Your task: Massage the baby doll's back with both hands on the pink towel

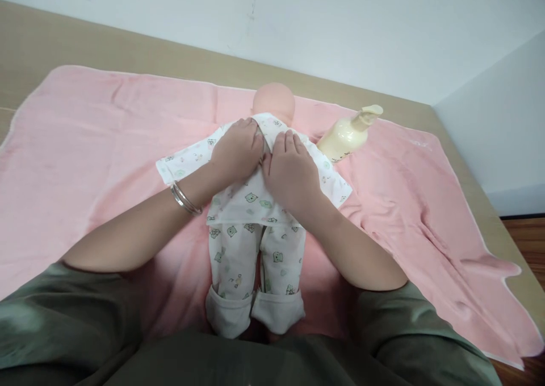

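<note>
A baby doll (273,97) with a smooth round head lies on a pink blanket, its legs toward me. It wears a white printed shirt (238,209) and matching trousers (279,261) with turned-up cuffs. My left hand (239,152), a silver bangle on its wrist, has bent fingers closed on the upper middle of the shirt. Close beside it, my right hand (293,173) is at the same spot, thumb tucked in and fingers curved over the cloth. A fold in the shirt rises between the two hands. The fingertips are partly hidden.
A cream pump bottle (344,139) leans to the right by the doll's shoulder. The pink blanket (85,147) has wrinkles and covers most of the wooden table (128,45). Behind the table stands a white wall (272,22).
</note>
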The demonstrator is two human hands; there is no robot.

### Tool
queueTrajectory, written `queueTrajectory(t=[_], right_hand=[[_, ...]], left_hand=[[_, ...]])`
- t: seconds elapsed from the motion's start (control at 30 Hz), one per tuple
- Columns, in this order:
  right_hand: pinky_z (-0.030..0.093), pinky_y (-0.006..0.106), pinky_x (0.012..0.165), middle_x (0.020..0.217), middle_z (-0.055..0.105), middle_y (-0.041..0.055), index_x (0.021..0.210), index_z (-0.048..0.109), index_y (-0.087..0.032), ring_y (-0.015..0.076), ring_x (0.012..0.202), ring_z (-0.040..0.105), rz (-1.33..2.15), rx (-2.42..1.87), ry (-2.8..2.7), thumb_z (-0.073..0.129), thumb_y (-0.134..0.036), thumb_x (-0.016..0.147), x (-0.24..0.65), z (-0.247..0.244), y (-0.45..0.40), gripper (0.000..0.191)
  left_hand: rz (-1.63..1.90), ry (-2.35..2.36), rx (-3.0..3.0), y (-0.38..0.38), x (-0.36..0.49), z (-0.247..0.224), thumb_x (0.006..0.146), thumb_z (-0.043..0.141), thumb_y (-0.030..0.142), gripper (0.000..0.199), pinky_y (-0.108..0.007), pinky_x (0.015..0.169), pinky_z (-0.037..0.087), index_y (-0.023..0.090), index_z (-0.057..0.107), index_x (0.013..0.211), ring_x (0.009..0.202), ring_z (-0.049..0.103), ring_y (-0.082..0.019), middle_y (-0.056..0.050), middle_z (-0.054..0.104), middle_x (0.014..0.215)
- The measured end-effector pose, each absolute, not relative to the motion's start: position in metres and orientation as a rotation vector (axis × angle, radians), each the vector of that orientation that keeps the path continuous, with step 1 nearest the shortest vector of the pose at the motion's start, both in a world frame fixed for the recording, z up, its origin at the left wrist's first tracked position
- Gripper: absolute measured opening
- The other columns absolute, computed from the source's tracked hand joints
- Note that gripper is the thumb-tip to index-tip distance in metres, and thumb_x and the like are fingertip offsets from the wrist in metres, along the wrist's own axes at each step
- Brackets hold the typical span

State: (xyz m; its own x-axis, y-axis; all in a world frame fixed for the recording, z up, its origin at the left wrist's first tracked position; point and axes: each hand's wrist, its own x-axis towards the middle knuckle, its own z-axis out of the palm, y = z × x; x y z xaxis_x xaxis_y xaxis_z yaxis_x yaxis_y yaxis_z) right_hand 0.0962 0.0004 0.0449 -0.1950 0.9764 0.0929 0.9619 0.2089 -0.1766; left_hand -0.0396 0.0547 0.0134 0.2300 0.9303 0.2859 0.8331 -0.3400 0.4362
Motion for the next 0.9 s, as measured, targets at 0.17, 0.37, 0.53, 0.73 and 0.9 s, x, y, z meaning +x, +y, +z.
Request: queueTrajectory(t=[0.17,0.37,0.53,0.73,0.9], right_hand=[[0.025,0.05,0.138,0.171,0.033,0.0265,0.162,0.032,0.007,0.0359,0.164,0.028,0.326,-1.85,-2.251,0.034,-0.031,0.11,0.109,0.042,0.029,0.065],[0.036,0.05,0.131,0.157,0.053,0.0256,0.148,0.051,0.004,0.0352,0.15,0.049,0.213,-1.808,-2.194,0.034,-0.028,0.109,0.116,0.035,0.048,0.053],[0.031,0.052,0.134,0.158,0.048,0.0342,0.15,0.047,0.013,0.0423,0.154,0.045,0.048,-1.88,-2.295,0.031,-0.028,0.11,0.099,0.044,0.01,0.059],[0.031,0.05,0.135,0.164,0.045,0.0295,0.154,0.044,0.01,0.038,0.159,0.038,0.198,-1.849,-2.26,0.036,-0.028,0.108,0.105,0.042,0.024,0.06],[0.047,0.049,0.122,0.14,0.068,0.0222,0.135,0.063,-0.002,0.0349,0.135,0.061,0.259,-1.802,-2.145,0.038,-0.034,0.109,0.12,0.033,0.058,0.048]], left_hand=[[0.737,1.737,2.264,0.054,-0.038,0.009,0.103,0.026,0.026,0.048,-0.053,0.12,0.049,0.01,0.066,0.122,0.129,0.065,-0.034,-0.022,0.07,0.129],[0.757,1.738,2.309,0.018,-0.018,0.011,0.103,0.029,0.026,0.061,-0.054,0.135,0.03,-0.004,0.046,0.153,0.159,0.038,-0.036,-0.026,0.047,0.163],[0.8,1.687,2.303,0.046,-0.032,0.008,0.101,0.027,0.025,0.051,-0.051,0.125,0.045,0.008,0.064,0.132,0.138,0.061,-0.032,-0.02,0.068,0.141],[0.752,1.763,2.177,0.064,-0.044,0.008,0.1,0.029,0.029,0.043,-0.054,0.105,0.058,0.018,0.07,0.107,0.111,0.071,-0.033,-0.018,0.076,0.116],[0.826,1.763,2.273,0.03,-0.024,0.006,0.103,0.029,0.028,0.057,-0.055,0.133,0.035,-0.001,0.054,0.144,0.154,0.045,-0.036,-0.027,0.054,0.157]])
